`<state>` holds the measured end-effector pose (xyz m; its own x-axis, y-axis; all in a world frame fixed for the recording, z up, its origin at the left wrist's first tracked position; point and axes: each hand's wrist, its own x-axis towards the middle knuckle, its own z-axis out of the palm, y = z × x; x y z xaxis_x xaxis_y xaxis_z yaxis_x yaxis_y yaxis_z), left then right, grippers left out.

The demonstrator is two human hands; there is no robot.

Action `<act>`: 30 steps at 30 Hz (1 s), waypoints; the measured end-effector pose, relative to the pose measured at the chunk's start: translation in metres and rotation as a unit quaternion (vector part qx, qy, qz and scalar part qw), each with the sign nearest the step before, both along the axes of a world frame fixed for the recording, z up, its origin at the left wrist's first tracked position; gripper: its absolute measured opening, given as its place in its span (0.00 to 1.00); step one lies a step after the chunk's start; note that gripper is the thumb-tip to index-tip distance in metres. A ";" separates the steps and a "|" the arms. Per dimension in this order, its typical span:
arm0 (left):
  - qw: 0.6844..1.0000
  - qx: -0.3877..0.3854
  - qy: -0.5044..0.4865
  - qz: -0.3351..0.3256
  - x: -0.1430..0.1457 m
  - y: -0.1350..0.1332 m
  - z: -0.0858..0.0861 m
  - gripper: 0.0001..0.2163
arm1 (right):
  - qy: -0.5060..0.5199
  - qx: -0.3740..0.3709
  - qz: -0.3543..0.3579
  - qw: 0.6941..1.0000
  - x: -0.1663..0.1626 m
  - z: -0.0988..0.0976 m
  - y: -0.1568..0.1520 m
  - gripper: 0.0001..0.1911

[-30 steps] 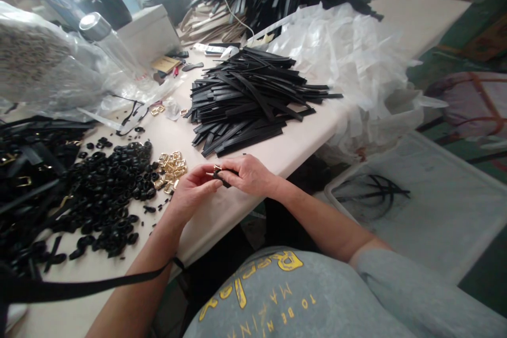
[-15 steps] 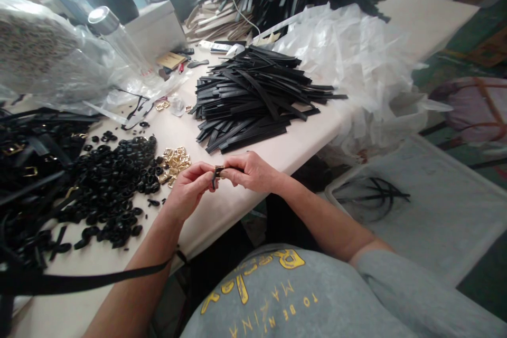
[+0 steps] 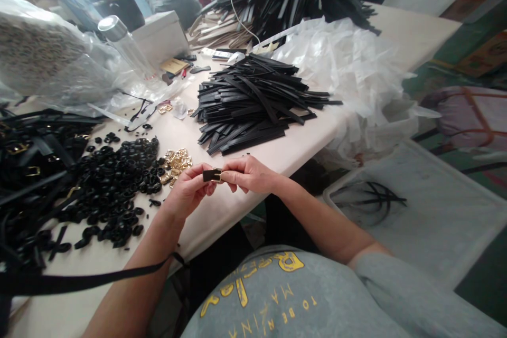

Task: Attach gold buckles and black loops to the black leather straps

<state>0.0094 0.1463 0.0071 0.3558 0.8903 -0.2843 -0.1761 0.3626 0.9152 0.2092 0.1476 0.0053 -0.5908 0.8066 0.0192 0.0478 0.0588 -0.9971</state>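
Close together above the table's near edge, my two hands meet at a small piece of work. Between the thumb and fingers of my left hand (image 3: 184,190) is a short, dark strap end (image 3: 208,175) with a slot in it. A gold buckle (image 3: 218,175) sits at the slotted part, and my right hand (image 3: 253,175) pinches it from the right side. The right fingers partly hide the buckle. Just left and beyond lies a small pile of gold buckles (image 3: 176,161), beside a heap of small black loops (image 3: 119,179).
A stack of black straps (image 3: 249,100) lies beyond my hands. Tangled buckled straps (image 3: 35,153) fill the left side. White plastic sheeting (image 3: 356,68) drapes over the right edge, above a white bin (image 3: 435,211). A clear bottle (image 3: 127,45) stands farther back.
The strap end has flipped from hanging down to lying flat toward the left, showing its slot at the buckle. Both hands stay nearly in place.
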 end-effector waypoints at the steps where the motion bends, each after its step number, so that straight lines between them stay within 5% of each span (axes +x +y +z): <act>1: 1.000 -0.011 -0.010 -0.007 0.000 0.000 -0.001 0.15 | 0.011 -0.011 0.009 1.000 0.000 0.001 0.000 0.14; 8: 0.999 -0.028 -0.040 0.012 0.002 -0.002 -0.002 0.15 | 0.010 -0.031 -0.006 0.999 0.002 0.004 0.001 0.11; 14: 0.999 -0.027 -0.012 -0.016 0.001 -0.002 0.004 0.13 | -0.033 0.029 -0.004 0.999 0.008 0.007 0.003 0.10; 17: 1.000 0.002 0.017 -0.015 -0.002 -0.002 0.006 0.15 | -0.129 0.143 0.002 0.981 0.014 0.015 0.008 0.11; 20: 0.997 0.046 0.070 -0.003 -0.004 -0.001 0.004 0.11 | -0.233 0.307 -0.010 0.923 0.015 0.028 0.020 0.08; 25: 0.991 0.053 0.057 0.110 -0.004 0.005 -0.004 0.11 | -0.250 0.458 -0.086 0.849 0.003 0.044 0.043 0.08; 30: 0.979 0.014 -0.016 0.205 -0.006 0.013 -0.012 0.12 | -0.210 0.319 -0.153 0.912 -0.014 0.022 0.040 0.08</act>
<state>0.0039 0.1598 -0.0045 -0.0245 0.9673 -0.2525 -0.3311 0.2305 0.9150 0.1948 0.1871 0.0276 -0.4030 0.8391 0.3654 0.5292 0.5394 -0.6550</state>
